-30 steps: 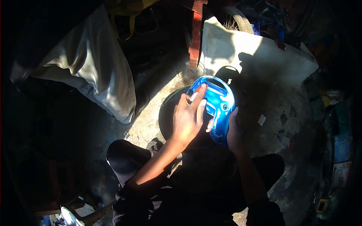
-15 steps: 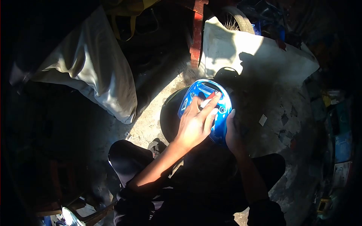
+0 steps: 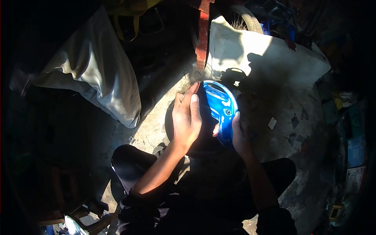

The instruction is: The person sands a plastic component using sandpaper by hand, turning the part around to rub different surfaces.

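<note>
A glossy, curved blue plastic panel [image 3: 228,125], with a cut-out and a small round hole in it, is held up in front of me. My right hand [image 3: 241,135] grips its right edge, thumb on the face and a fingertip showing at the inner side. Left of the panel is my left hand [image 3: 187,119], fingers drawn together and thumb against them. A reddish-brown edge shows at its fingertips, but what it belongs to is hard to make out. Deep shadow hides the panel's left part. Below lies a dark round object [image 3: 169,121], its kind unclear.
A pale sheet [image 3: 98,74] drapes at the left, and a whitish board or sheet [image 3: 290,62] lies ahead. Between them stands a red post [image 3: 202,39]. A spoked wheel [image 3: 250,21] is at the back. Small flat scraps [image 3: 272,123] lie on the floor at right.
My left hand has moved left off the panel's face, where its fingers pressed a small red-and-white piece. My right hand still holds the panel, which has shifted slightly and is more shaded.
</note>
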### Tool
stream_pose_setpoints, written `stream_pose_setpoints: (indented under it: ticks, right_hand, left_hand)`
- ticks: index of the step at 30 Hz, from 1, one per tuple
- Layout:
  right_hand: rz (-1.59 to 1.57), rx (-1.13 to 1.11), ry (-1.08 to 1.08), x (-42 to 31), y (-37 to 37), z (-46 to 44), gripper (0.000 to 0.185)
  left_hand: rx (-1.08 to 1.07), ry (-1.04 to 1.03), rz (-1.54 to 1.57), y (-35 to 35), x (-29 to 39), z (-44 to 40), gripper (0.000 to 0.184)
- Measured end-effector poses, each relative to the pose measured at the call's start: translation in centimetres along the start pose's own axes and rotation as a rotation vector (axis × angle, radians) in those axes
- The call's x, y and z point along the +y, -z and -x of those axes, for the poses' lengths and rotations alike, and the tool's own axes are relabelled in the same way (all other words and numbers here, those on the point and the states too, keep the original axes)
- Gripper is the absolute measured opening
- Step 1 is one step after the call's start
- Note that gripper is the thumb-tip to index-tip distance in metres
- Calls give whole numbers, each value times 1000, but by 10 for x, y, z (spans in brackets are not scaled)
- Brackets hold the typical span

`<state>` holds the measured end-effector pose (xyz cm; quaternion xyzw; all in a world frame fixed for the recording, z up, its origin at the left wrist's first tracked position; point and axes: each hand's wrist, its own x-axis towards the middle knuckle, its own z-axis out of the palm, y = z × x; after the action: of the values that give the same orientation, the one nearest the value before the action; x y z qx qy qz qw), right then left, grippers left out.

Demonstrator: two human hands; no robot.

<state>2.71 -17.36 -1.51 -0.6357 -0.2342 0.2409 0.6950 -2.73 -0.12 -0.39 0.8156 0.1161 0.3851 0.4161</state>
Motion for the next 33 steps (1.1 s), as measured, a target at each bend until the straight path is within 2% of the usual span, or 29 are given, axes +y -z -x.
stream_pose_setpoints:
  ticks: [1, 3, 5, 7, 9, 10, 11, 13, 14, 15, 16, 17, 19, 21, 22, 23, 25, 27, 29, 31, 33]
  right_hand:
    - [-3, 2, 0, -2, 0, 0, 70]
    - [147, 14, 29, -12, -2, 1, 64]
    - [209, 37, -2, -15, -7, 1, 60]
    - [270, 61, -19, -16, -10, 5, 57]
    - [325, 81, -9, -16, -10, 5, 51]
    - [343, 88, -6, -15, -10, 4, 50]
    - [307, 82, -10, -13, -9, 4, 49]
    - [275, 72, -19, -5, -6, 2, 49]
    - [224, 1, 14, 1, -2, -1, 49]
    - [171, -68, 52, 1, -3, -3, 49]
    - [167, -69, 53, -3, -6, -3, 49]
    - [188, 28, 14, -10, -11, 2, 49]
    - [213, 125, -22, -14, -13, 6, 49]
    - [299, 110, 5, -9, -8, 8, 48]
    - [328, 104, 12, -6, -6, 9, 48]
    - [256, 40, 37, -2, -6, 7, 48]
    - [177, -24, 78, -2, -9, 4, 48]
    - [268, 60, 75, -6, -12, 7, 48]
    - [314, 71, 106, -7, -11, 8, 49]
    - [328, 56, 145, -8, -11, 12, 49]
    - [287, 4, 135, -10, -11, 8, 49]
  left_hand:
    - [32, 8, 3, -1, -2, -3, 37]
    - [-25, 1, -59, -1, -3, -7, 40]
    - [-119, 96, 49, -5, 3, -10, 44]
    - [-146, 105, 29, -5, 3, -7, 42]
    - [-179, -168, 51, -7, 6, -4, 41]
    - [-254, -184, 69, -8, 12, 0, 41]
    - [-290, -146, -61, -6, 17, 1, 40]
    - [-178, -98, -171, -8, 11, -6, 40]
    - [-131, 19, -177, -8, 6, -12, 40]
    - [-123, 46, -61, -5, 0, -17, 40]
    - [-148, 13, -25, -5, 1, -15, 40]
    - [-170, -25, 12, -4, 6, -11, 40]
    - [-181, -248, 69, -9, 9, -1, 41]
    - [-183, -128, -148, -7, 9, -1, 42]
    - [-158, 31, -125, -7, 6, -4, 42]
    - [-131, 87, -35, -7, -2, -7, 41]
    - [-142, -56, 46, -2, 2, -4, 40]
    - [-187, -244, 92, -5, 10, 3, 40]
    - [-109, -259, -129, -6, 8, 0, 40]
    - [-55, 0, -67, -5, -3, -5, 40]
    - [-56, -5, -23, -3, -4, -6, 40]
